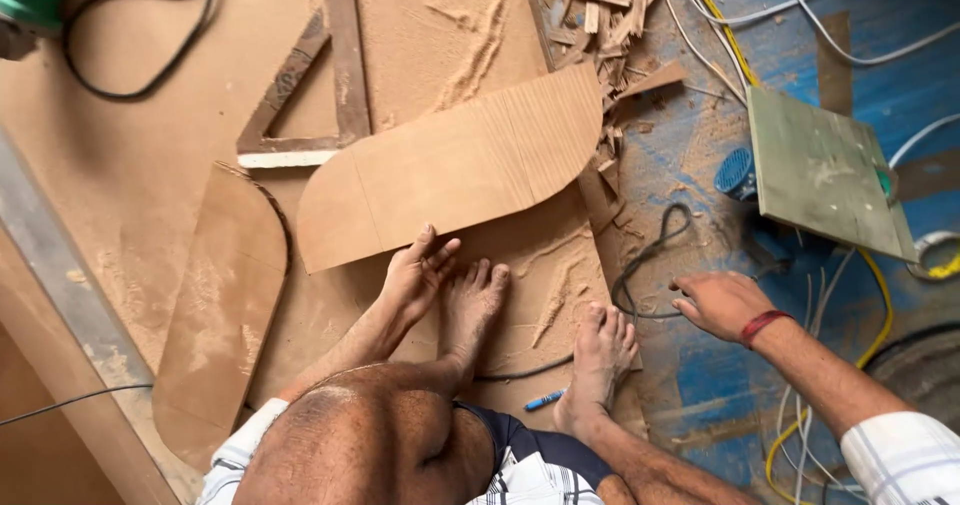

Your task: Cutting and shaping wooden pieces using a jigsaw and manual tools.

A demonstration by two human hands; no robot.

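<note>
On the sawdust-covered board floor [150,165], just ahead of my bare feet, lies the curved plywood cutout [450,170], a long flat panel with rounded ends. My left hand [418,273] rests at its near edge, fingers [440,255] spread and flat, gripping nothing, the tips touching or just short of that edge; I cannot tell which. My left foot [472,300] sits just beside that hand, below the cutout. My right hand [722,303] is well apart from the cutout, off to its right over the blue floor [700,385], palm down, fingers loosely extended and empty, near a dark cable [645,260].

I judge the cutout thin, stiff and fairly light, likely to flex a little along its length, with dusty faces that could slide on the sawdust. Its near straight edge or the rounded end at its left looks like the best place to take hold.

Left of the cutout lies a second rounded panel [225,305]; above it, a wooden triangle frame [315,85]. Right of it are offcuts [605,15], and farther right a greenish square board [825,170].
</note>
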